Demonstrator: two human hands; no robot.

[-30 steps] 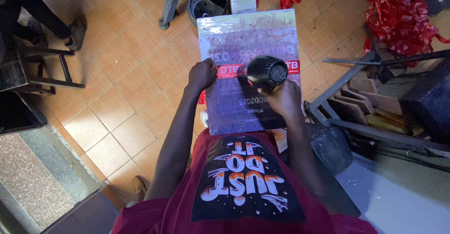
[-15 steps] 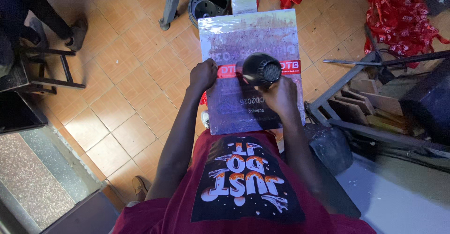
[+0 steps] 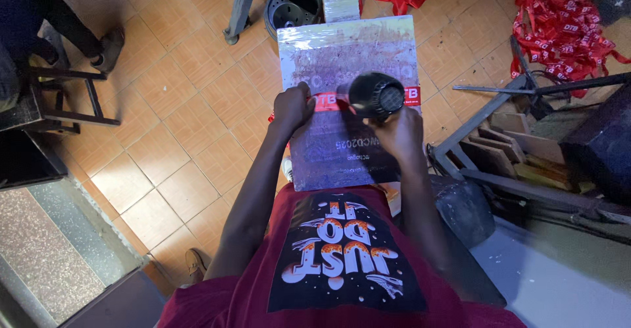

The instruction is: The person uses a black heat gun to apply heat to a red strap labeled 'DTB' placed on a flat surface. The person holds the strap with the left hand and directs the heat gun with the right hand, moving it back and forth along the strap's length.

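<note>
Looking from the left side, I am seeing the legs of another person (image 3: 79, 32) sitting beside a dark metal stool (image 3: 62, 98) on the orange tiled floor (image 3: 177, 104), well apart from the work. My left hand (image 3: 294, 108) is curling closed over the left edge of the tall rectangular screen-printing frame with its purple-stained mesh (image 3: 342, 58), pressing on the near end of a red printed ribbon strip (image 3: 328, 101) that is lying across the mesh. The frame is standing in front of me, between my 2 arms, its far end near a black round bucket (image 3: 292, 2). My right hand (image 3: 401, 131) is wrapping tight around the handle of a black hair dryer (image 3: 376, 94), whose round rear grille is facing the camera, so its nozzle is pointing down at the ribbon. I judge that drying well means keeping the left fingers pinning the strip flat, holding the nozzle just above it without touching, and sweeping evenly so no spot is overheating. Farther right, a heap of red ribbons (image 3: 565, 29) is lying on the tiles beside a grey metal stand (image 3: 499, 104).
</note>
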